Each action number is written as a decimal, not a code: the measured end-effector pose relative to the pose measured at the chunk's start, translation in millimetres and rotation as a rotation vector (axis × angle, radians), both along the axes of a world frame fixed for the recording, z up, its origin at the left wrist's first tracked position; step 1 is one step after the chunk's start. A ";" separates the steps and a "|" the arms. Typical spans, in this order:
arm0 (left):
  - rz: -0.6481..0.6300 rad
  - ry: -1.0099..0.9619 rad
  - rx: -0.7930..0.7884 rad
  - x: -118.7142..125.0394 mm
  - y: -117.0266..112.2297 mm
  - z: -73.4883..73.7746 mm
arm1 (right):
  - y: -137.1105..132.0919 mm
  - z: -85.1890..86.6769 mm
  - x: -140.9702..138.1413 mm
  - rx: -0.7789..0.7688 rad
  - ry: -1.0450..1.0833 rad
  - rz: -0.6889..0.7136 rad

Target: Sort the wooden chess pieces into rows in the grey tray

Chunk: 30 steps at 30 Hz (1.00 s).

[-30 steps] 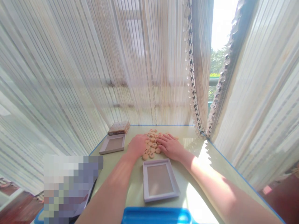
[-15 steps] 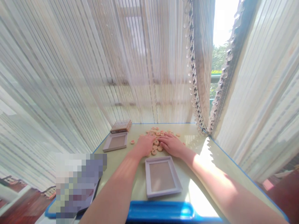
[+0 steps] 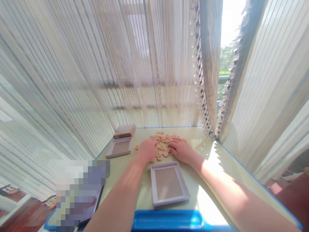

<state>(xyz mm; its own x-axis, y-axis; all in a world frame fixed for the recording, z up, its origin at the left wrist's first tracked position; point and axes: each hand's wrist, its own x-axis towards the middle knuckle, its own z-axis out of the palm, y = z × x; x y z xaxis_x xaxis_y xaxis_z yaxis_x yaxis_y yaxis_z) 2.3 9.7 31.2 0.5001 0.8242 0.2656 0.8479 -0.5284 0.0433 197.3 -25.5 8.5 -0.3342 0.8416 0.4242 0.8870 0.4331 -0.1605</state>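
Note:
Several round wooden game pieces (image 3: 163, 141) lie in a heap on the pale green table (image 3: 207, 174). My left hand (image 3: 146, 150) rests on the heap's left side, fingers curled down over the pieces. My right hand (image 3: 180, 150) lies flat on the right side with its fingers stretched toward the left hand. One piece (image 3: 136, 147) sits apart to the left. A shallow grey box tray (image 3: 169, 183) lies just in front of my hands.
A second grey tray (image 3: 119, 147) and a brown box (image 3: 124, 131) sit at the back left. Striped curtains (image 3: 96, 71) hang close around the table, with a gap to a window at the right. A blue edge (image 3: 169, 222) runs along the near side.
Both hands have slid slightly across the pieces, spreading them. One piece now lies apart at the left. The camera has shifted a little.

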 end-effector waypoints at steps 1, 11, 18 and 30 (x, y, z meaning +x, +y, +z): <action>-0.002 -0.008 -0.004 0.6 -1.0 0.7 | 0.1 -1.0 0.9 0.001 0.007 -0.012; -0.056 -0.021 -0.098 3.4 -11.3 14.1 | 2.5 -2.7 -4.8 -0.041 -0.036 -0.071; -0.061 -0.066 -0.104 2.2 -10.1 9.4 | 0.7 0.2 -1.4 -0.057 -0.025 -0.039; -0.140 -0.078 -0.092 3.5 -4.8 5.1 | 0.3 1.3 2.9 0.006 -0.002 -0.077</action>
<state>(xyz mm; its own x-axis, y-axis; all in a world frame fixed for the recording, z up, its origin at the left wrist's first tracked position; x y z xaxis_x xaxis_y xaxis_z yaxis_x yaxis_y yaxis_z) 5.9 4.8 36.3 0.5923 0.7709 0.2342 0.7587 -0.6315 0.1598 200.2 -25.1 9.9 -0.2696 0.8623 0.4286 0.9181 0.3645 -0.1558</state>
